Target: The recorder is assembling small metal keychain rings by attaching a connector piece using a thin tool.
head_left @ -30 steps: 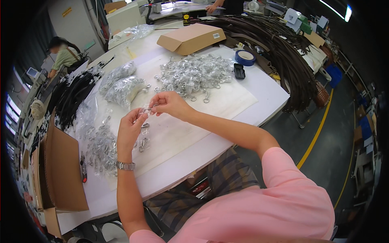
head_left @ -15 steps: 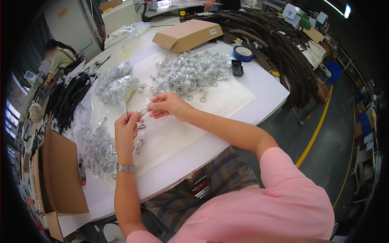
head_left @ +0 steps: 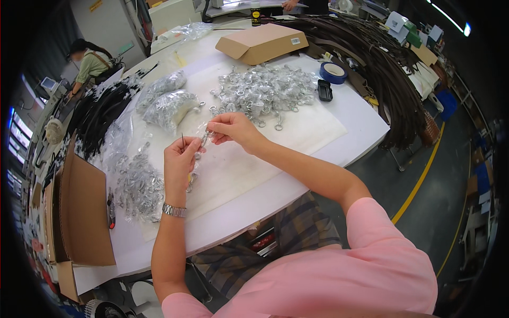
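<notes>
Silvery metal ring part in clear crinkly wrap [head_left: 203, 139] spans between both hands, right hand [head_left: 233, 129] pinching its far-right end, left hand [head_left: 179, 157] clamped on the near-left.

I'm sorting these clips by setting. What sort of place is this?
Most likely a factory or workshop assembly floor: a white worktable heaped with bagged small metal rings, bundles of dark straps, cardboard boxes, and a yellow line painted on the floor.
</notes>
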Tool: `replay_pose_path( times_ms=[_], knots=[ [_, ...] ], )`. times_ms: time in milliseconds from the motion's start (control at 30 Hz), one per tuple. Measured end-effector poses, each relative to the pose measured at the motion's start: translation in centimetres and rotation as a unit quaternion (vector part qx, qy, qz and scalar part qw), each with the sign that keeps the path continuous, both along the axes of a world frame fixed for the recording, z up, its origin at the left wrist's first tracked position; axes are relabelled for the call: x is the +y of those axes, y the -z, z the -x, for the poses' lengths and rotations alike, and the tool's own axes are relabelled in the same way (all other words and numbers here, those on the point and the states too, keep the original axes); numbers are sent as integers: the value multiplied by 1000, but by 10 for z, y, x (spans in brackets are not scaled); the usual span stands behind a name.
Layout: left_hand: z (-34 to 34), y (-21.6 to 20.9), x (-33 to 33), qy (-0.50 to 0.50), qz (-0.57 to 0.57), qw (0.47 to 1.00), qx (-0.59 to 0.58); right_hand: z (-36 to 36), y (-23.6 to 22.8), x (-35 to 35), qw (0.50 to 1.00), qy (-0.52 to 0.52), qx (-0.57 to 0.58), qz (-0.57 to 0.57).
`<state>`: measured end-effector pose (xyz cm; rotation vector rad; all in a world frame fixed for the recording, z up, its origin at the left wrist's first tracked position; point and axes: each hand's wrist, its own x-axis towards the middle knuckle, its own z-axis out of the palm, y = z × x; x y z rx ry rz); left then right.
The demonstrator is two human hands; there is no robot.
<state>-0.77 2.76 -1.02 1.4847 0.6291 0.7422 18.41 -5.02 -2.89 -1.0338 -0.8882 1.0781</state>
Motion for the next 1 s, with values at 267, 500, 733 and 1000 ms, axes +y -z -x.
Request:
replay_pose_path(
  times_ms=[267, 500, 733, 1000],
  knots=[
    [-3, -4, -5, -16, -27, 999, 5, -1, 5, 3, 998, 49, -16, -46],
    [-4, 4, -6, 99, 121, 988, -15, 4, -4, 0, 982, 76, -153, -84],
    [-6, -4, -13, 120, 124, 985, 8, 3, -13, -9, 960, 122, -237, -81],
    [-4, 5, -6, 112, 104, 988, -22, 0, -7, -4, 1000, 17, -13, -9]
  ],
)
